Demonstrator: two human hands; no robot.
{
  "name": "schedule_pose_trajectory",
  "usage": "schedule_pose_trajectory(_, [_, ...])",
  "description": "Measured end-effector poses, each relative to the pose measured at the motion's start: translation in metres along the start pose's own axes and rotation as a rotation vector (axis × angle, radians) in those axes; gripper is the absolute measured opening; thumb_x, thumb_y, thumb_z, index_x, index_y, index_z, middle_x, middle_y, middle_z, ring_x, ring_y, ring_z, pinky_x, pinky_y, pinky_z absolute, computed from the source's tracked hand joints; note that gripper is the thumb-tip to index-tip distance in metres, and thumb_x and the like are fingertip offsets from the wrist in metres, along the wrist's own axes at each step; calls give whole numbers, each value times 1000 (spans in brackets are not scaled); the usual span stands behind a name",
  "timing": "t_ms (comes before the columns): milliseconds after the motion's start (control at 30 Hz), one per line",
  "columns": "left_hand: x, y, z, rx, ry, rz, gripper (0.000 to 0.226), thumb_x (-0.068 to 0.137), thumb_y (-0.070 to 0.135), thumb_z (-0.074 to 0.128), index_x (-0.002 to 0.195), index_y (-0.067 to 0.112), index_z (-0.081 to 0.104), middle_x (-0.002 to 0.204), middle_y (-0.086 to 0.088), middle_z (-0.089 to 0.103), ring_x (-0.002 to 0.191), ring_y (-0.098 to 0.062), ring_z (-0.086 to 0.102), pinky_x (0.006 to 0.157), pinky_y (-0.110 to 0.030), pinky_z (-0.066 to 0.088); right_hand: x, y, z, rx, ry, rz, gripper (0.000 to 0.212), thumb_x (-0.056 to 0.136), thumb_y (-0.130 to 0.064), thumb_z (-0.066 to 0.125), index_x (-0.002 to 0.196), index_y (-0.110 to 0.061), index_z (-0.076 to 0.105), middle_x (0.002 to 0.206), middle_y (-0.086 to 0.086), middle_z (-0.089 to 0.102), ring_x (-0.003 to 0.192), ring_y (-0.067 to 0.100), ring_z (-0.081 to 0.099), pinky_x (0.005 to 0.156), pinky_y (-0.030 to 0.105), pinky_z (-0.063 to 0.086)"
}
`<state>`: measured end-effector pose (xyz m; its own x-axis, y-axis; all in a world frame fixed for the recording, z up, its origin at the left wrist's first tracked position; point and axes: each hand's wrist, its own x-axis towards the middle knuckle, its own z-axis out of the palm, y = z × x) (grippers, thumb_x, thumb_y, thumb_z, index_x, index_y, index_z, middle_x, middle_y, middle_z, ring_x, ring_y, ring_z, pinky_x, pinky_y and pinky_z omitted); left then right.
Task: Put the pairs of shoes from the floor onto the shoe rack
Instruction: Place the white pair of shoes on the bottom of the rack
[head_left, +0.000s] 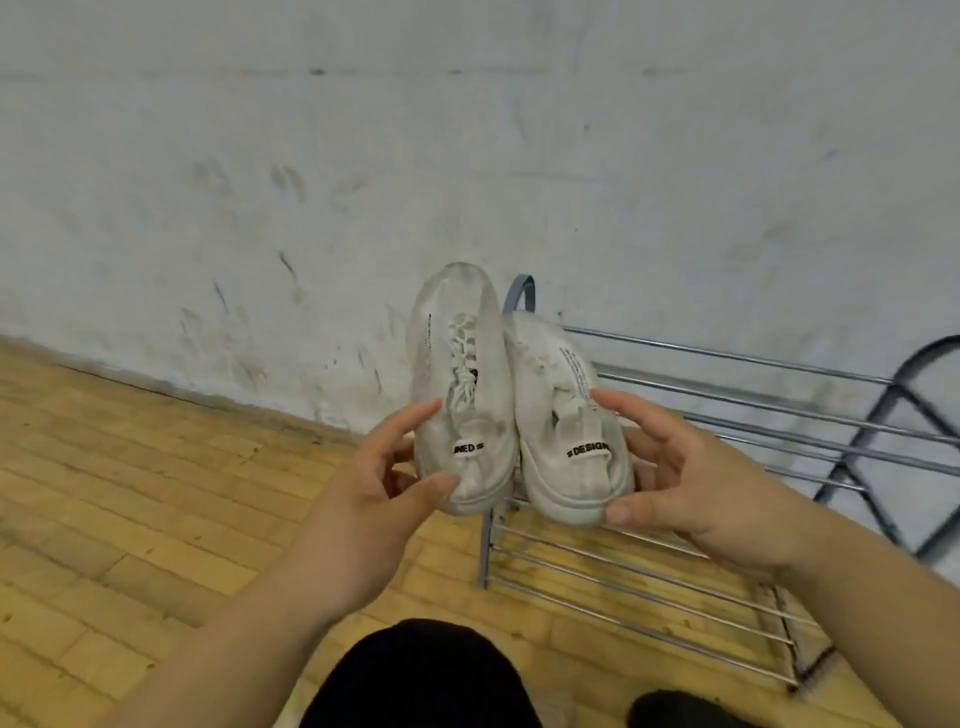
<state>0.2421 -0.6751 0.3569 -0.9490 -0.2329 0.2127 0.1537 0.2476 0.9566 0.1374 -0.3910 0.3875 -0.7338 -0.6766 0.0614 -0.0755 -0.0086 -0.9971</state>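
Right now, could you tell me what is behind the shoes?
The rack stands behind the shoes, with the wall beyond. The loop of its end frame shows above them; where the upper bars meet that frame is covered by the shoes.

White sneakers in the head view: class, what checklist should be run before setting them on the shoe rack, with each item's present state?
1. Left hand grips the left white sneaker at the heel: ok.
2. Right hand grips the right white sneaker at the heel: ok.
3. Pair side by side, toes toward the wall: ok.
4. Shoe rack rails under the pair free: cannot tell, hidden.
5. Pair resting on the rack: not ok, held above it.
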Motion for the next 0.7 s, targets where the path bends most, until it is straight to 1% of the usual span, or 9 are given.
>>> schedule_pose_trajectory(33, [4, 9, 8, 10, -20, 20, 60, 94, 14, 73, 135, 53, 56, 109, 14, 72, 91, -23, 68, 75, -17, 55, -10, -6, -6, 1, 34, -20, 113, 48, -14, 103, 146, -34, 51, 143, -1, 63, 121, 32, 67, 94, 39, 58])
schedule_pose_trajectory(133, [20, 34, 37, 37, -85, 70, 59, 95, 16, 72, 133, 57, 55, 114, 9, 72, 93, -24, 69, 77, -22, 57, -37, -21, -24, -22, 171, -71, 103, 58, 5, 88, 146, -33, 50, 140, -2, 66, 114, 31, 71, 87, 36, 61])
schedule_pose_trajectory(167, [27, 42, 48, 42, -102, 85, 58, 96, 15, 71, 133, 56, 55, 114, 9, 72, 88, -21, 70, 75, -20, 56, -44, -24, -30, -31, 210, -89, 102, 59, 7, 85, 145, -35, 50, 139, -2, 66, 113, 30, 72, 88, 37, 61])
schedule_pose_trajectory(267, [49, 62, 84, 64, -143, 130, 57, 98, 14, 69, 138, 50, 52, 112, 10, 71, 79, -4, 70, 68, -13, 53, -58, -30, -54, -93, 317, -130, 103, 60, 2, 88, 146, -40, 48, 142, -4, 62, 113, 25, 72, 96, 43, 58])
schedule_pose_trajectory(400, [80, 70, 133, 54, -229, 108, 55, 99, 21, 68, 141, 53, 50, 115, 17, 65, 86, 9, 67, 68, -10, 51, -70, -27, -89, -112, 430, -154, 101, 71, 17, 81, 147, -39, 45, 145, -7, 55, 112, 19, 72, 90, 32, 60])
schedule_pose_trajectory(500, [102, 61, 168, 39, -277, 77, 55, 99, 24, 68, 142, 54, 49, 121, 12, 66, 88, 9, 67, 73, -14, 49, -75, -16, -115, -166, 488, -122, 99, 74, 13, 83, 147, -41, 45, 146, -9, 53, 111, 14, 72, 85, 26, 60])
schedule_pose_trajectory(600, [113, 43, 197, -10, -298, 19, 55, 100, 24, 68, 142, 54, 48, 115, 22, 60, 88, 13, 67, 76, -16, 51, -74, -1, -136, -209, 524, -60, 96, 73, 7, 87, 146, -41, 45, 142, -12, 55, 109, 10, 72, 80, 21, 58])
schedule_pose_trajectory(667, [120, 30, 211, -22, -316, -29, 54, 100, 23, 68, 141, 53, 48, 110, 28, 56, 93, 8, 67, 77, -14, 51, -70, 10, -148, -224, 539, -10, 96, 72, 4, 88, 143, -45, 46, 139, -16, 54, 107, 10, 73, 80, 21, 58])
schedule_pose_trajectory(700, [124, 23, 217, -22, -324, -56, 53, 100, 24, 68, 139, 54, 48, 110, 27, 59, 95, 5, 67, 78, -16, 50, -67, 15, -154, -228, 544, 20, 97, 72, 3, 89, 143, -47, 46, 139, -18, 53, 107, 11, 73, 82, 22, 59])
